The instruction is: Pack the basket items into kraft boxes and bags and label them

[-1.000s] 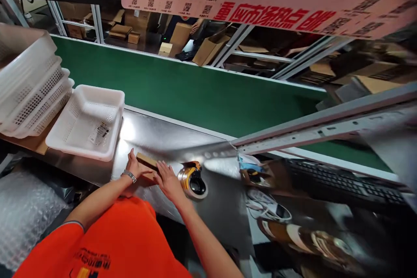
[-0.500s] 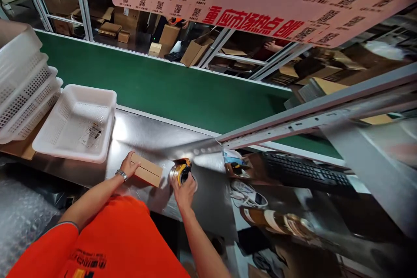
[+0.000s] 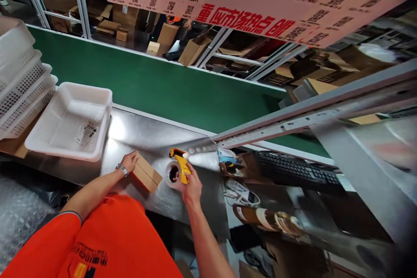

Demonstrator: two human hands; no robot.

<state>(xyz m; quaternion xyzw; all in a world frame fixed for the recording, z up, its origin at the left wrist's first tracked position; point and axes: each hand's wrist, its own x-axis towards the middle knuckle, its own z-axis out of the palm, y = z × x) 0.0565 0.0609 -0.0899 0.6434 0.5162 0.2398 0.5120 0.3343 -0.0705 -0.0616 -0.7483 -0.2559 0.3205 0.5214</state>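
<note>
A small brown cardboard box (image 3: pixel 146 174) lies on the shiny steel worktop (image 3: pixel 153 132) close to my body. My left hand (image 3: pixel 130 161), with a metal watch at the wrist, rests against the box's left end, fingers curled over its edge. My right hand (image 3: pixel 192 186) is closed round the handle of a yellow tape dispenser (image 3: pixel 177 169) with a roll of clear tape, held just right of the box and lifted off the worktop.
A white plastic basket (image 3: pixel 70 121) with a label inside sits left of the box, next to a stack of similar baskets (image 3: pixel 19 82). A green conveyor belt (image 3: pixel 163 87) runs behind. A black keyboard (image 3: pixel 293 171) and a tape roll (image 3: pixel 270 221) lie to the right. Bubble wrap (image 3: pixel 16 221) is at lower left.
My right hand left the box, took hold of the tape dispenser and raised it. My left hand stayed on the box, which has turned slightly.
</note>
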